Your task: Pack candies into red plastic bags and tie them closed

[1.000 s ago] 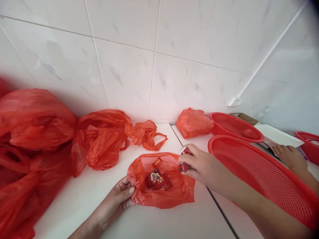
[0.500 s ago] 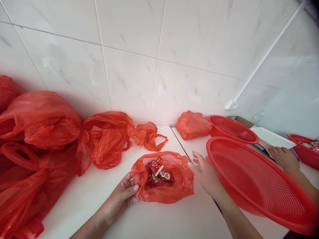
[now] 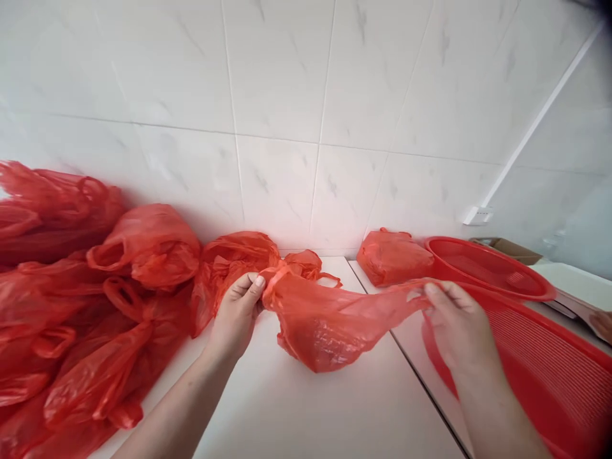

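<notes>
runs flat and white as a bench (image 3: 296,414), with a dark seam (image 3: 427,389) right of centre. carries a heap of red plastic bags (image 3: 119,350) at left, crumpled red bags (image 3: 241,245) mid-back, and, beyond the seam, a bulging red bag (image 3: 394,258) near two red mesh baskets (image 3: 549,370).

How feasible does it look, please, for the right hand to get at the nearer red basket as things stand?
Probably yes: the nearer red basket appears close beside the right hand, with nothing visible blocking the way, though that hand would likely first need to release the red bag.
</notes>
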Demonstrator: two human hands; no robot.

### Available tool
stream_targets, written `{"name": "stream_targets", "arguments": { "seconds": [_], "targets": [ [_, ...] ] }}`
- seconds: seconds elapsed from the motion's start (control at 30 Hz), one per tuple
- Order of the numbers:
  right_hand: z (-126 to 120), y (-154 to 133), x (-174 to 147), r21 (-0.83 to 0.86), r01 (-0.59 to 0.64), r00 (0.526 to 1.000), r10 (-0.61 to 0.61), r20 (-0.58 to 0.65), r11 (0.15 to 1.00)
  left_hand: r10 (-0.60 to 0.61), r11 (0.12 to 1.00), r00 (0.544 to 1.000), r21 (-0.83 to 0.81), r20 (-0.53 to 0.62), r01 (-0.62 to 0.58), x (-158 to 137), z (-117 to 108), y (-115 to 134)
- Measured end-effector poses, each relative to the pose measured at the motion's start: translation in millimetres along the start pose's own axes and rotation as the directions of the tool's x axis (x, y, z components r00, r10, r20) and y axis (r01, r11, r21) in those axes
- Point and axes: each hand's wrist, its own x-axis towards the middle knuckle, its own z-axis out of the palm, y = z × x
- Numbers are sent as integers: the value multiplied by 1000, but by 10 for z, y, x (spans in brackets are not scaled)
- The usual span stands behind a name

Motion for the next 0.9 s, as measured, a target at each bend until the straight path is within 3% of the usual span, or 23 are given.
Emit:
{"name": "stream_targets", "arguments": {
  "seconds": [0.13, 0.2, 0.3, 0.4, 0.5, 0.63, 0.7, 0.8, 0.87, 0.9],
  "targets": [
    [122, -100, 102, 278, -51, 999, 47, 21, 959, 131, 991, 990, 19, -60, -130, -26, 80, 143],
    [233, -63, 91, 394, -140, 987, 98, 123, 908, 114, 993, 992, -1, -63, -114, -56, 110, 127],
    [420, 26, -53, 498, -332, 923, 168, 346, 801, 25, 998, 997, -50, -70, -29, -99, 159, 35],
    [598, 73, -337, 395, -385, 871, 186, 456, 834, -62, 994, 994, -101, -94, 53, -132, 221, -86],
    [782, 44, -645, 124, -300, 833, 196, 518, 946, -120, 983, 988, -151, -96, 105, -157, 310, -180],
    [1028, -20, -832, -97, -157, 747, 182, 639, 983, -132, 977, 990, -173, -57, 120, -218, 462, -229],
    [1111, -26, -802, -120, -129, 755, 176, 632, 984, -144, 979, 989, -141, 24, 146, -273, 515, -233],
    [1151, 2, -686, -57, -144, 841, 153, 520, 988, -101, 994, 993, 37, 57, 99, -362, 518, -241],
    [1143, 33, -622, -19, -200, 880, 188, 437, 980, 93, 962, 996, 257, -2, -89, -404, 480, -259],
    [1138, 48, -604, -3, -229, 886, 210, 413, 973, 221, 902, 975, 377, 14, -209, -415, 459, -272]
  ]
}}
